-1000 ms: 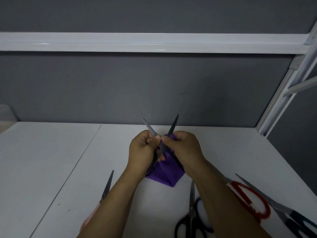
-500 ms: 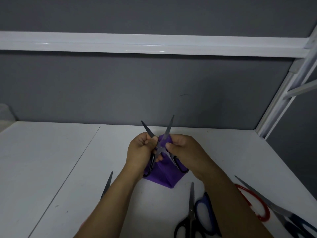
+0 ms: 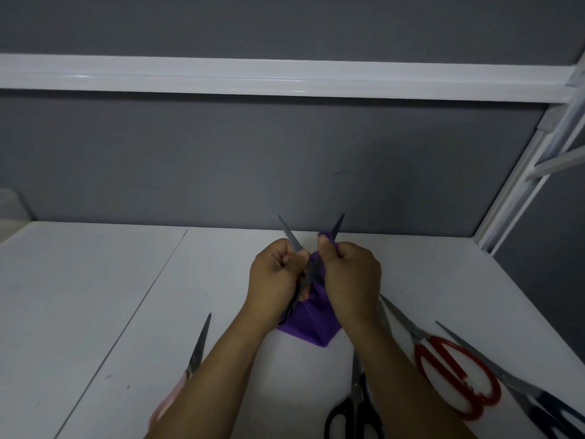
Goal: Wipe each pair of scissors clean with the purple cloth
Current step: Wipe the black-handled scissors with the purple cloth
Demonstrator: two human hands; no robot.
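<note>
My left grip [image 3: 273, 275] curls round the scissors [image 3: 289, 234], likely stiff and slick, blades at 11 and 1 o'clock; right grip [image 3: 353, 277] pinches soft cloth [image 3: 308, 327] over one.

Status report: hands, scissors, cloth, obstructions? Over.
Left hand grips open scissors. Right hand pinches purple cloth round one blade. Other scissors on table, nothing blocking.

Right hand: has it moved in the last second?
Yes. The right hand has slid the purple cloth up the held scissors' right blade, toward the white table's back edge.
</note>
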